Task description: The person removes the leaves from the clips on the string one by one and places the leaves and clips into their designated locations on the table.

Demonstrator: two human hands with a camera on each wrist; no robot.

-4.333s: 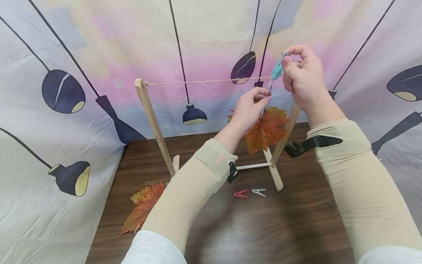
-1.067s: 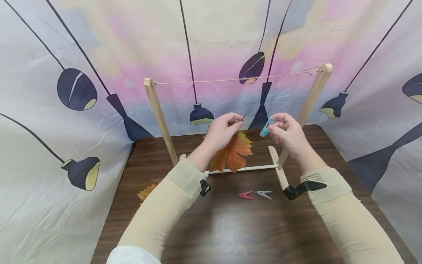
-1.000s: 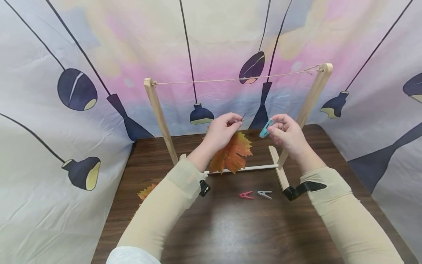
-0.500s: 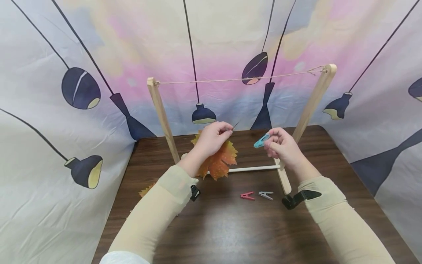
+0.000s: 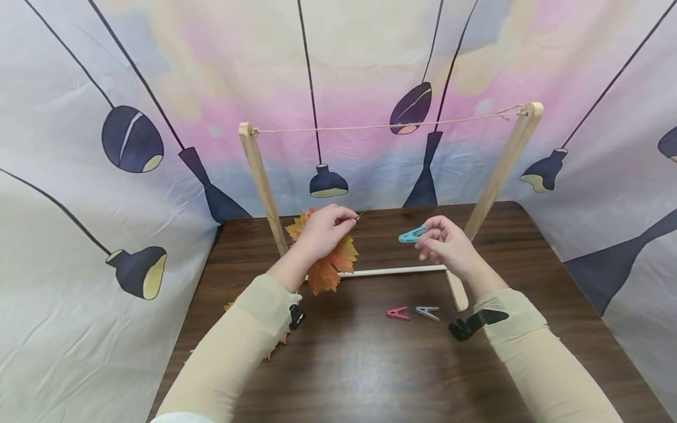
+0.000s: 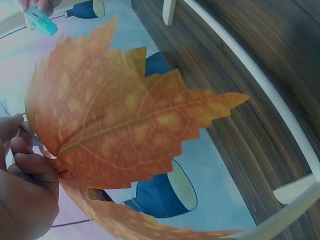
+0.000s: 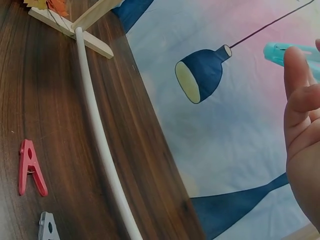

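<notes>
My left hand (image 5: 324,232) pinches the thin dark stem of an orange-yellow artificial maple leaf (image 5: 327,273), which hangs below the fingers in front of the left post. In the left wrist view the leaf (image 6: 115,115) spreads wide beside the fingers. A teal clothespin (image 5: 412,235) sits between the thumb and fingers of my right hand (image 5: 446,245), held over the table at the right. The twine line (image 5: 359,127) runs bare above both hands, strung between the two posts of a wooden frame (image 5: 499,170).
A red clothespin (image 5: 397,313) and a grey clothespin (image 5: 427,312) lie on the dark wooden table (image 5: 370,370). More orange leaf (image 5: 277,346) shows on the table, mostly behind the left forearm. A white rod (image 5: 394,271) joins the frame's feet. A printed cloth (image 5: 359,59) hangs behind.
Both hands have come down from the line, where the clothespin had been over the stem. The left hand carries the leaf leftward; the right hand lowers with the teal clothespin, which has turned nearly level.
</notes>
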